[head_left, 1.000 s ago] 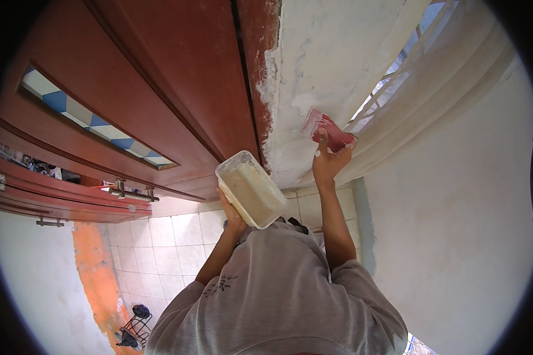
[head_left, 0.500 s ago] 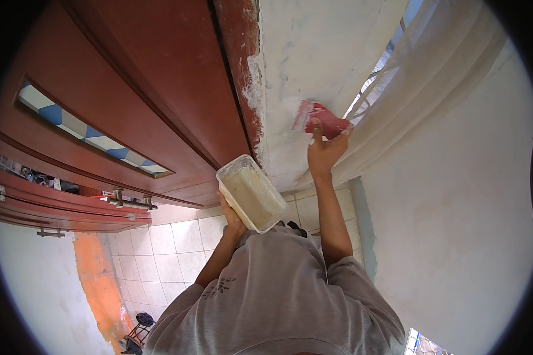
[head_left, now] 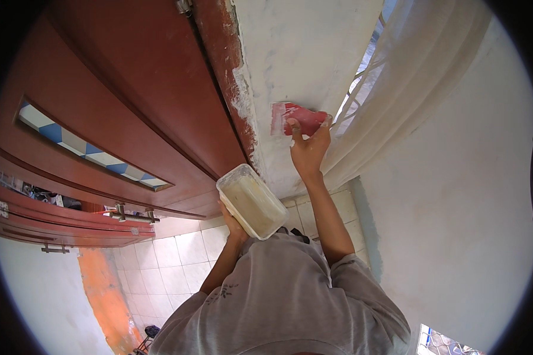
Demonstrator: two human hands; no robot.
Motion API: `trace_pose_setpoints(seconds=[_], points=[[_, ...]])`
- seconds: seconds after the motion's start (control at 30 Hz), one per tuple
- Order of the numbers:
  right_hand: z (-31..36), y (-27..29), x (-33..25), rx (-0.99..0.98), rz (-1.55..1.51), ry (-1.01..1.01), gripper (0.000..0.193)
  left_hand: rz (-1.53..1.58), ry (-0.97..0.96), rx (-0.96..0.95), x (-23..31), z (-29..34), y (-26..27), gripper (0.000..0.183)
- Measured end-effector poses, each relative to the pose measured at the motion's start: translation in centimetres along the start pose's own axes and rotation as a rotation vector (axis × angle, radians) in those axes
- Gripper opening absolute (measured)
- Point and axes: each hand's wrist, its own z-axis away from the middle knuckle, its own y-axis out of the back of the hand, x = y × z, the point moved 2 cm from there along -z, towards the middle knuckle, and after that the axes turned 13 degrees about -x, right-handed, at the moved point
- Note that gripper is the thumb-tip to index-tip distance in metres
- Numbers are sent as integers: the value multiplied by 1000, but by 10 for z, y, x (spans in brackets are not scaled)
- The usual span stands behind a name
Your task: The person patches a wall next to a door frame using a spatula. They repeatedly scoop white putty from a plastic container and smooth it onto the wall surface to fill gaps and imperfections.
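While the right hand (head_left: 310,148) pinches the red putty scraper (head_left: 305,117) over wall plaster (head_left: 302,53) right of the wooden door (head_left: 151,71), and the left hand (head_left: 233,226) grips the plastic tub (head_left: 251,202) near that door, an overlong leftward stroke could smear the door frame (head_left: 221,50).

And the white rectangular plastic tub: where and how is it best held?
Probably the tub is best gripped by its long left outer wall, coming from the left, where the left hand holds it: its open top faces up, with pale residue inside.
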Motion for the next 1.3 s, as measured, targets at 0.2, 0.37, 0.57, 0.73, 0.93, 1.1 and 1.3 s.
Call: trace_pose_setpoints(seconds=[0.2,0.37,0.57,0.73,0.93,1.1,1.3], points=[[4,26,25,146,54,-89,36,8,5,-7,-2,2,2,80],[24,19,21,186,-43,-7,33,26,1,-18,-2,7,-6,79],[17,-3,17,57,35,19,29,66,31,-80,-1,12,-43,79],[5,18,18,165,2,-27,30,63,22,-101,0,13,-25,80],[28,28,16,291,-29,-21,29,-38,-23,-68,0,22,13,83],[62,1,29,99,-102,16,20,-26,-30,25,4,26,-6,73],[38,-16,46,59,64,30,23,-55,-34,-4,7,26,-4,74]])
